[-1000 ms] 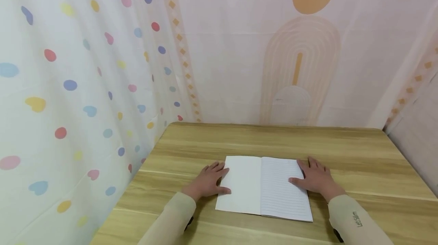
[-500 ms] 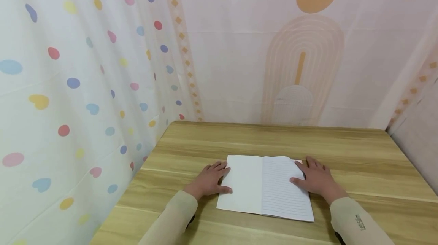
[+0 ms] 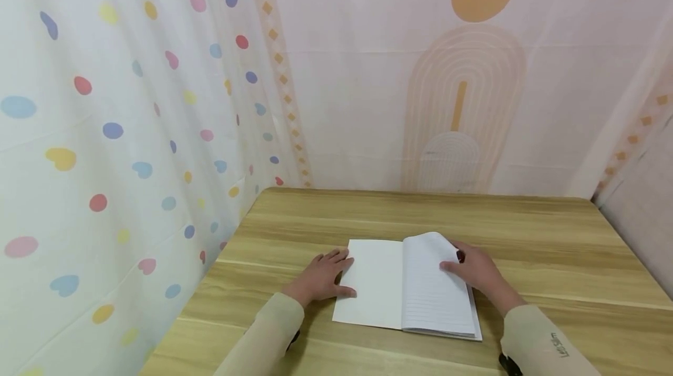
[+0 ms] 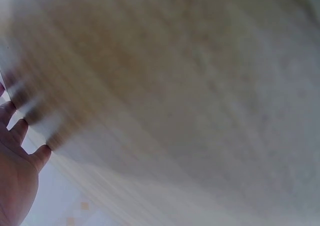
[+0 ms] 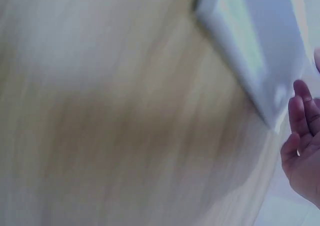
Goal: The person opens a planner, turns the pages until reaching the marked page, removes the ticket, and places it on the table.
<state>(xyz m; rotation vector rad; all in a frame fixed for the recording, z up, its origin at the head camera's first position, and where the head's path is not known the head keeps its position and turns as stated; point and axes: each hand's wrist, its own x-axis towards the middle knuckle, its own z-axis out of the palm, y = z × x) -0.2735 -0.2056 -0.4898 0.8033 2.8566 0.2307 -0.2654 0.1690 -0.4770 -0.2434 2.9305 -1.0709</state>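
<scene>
An open notebook (image 3: 372,285) lies on the wooden table, with a blank page at left and a lined page (image 3: 432,288) at right. The left hand (image 3: 319,280) rests at the left edge, its fingers spread and thumb over the blank page; the left wrist view shows only part of this hand (image 4: 19,171). At the upper right edge, the right hand (image 3: 477,271) pinches the lined page, thumb on top and fingers behind. That page's top corner bows upward, and more sheets show under it. In the right wrist view the notebook (image 5: 272,51) has a lifted side beside the fingers.
The wood-grain table (image 3: 420,212) reaches back to a pale curtain (image 3: 347,101) with an arch print. Another curtain (image 3: 136,101) with coloured dots hangs along the left side. A grey surface (image 3: 641,206) stands beyond the table's right edge.
The right hand has gone from lying spread on the notebook's right edge to pinching the lined page. That page's upper right corner has risen and curled. The left hand has stayed in place.
</scene>
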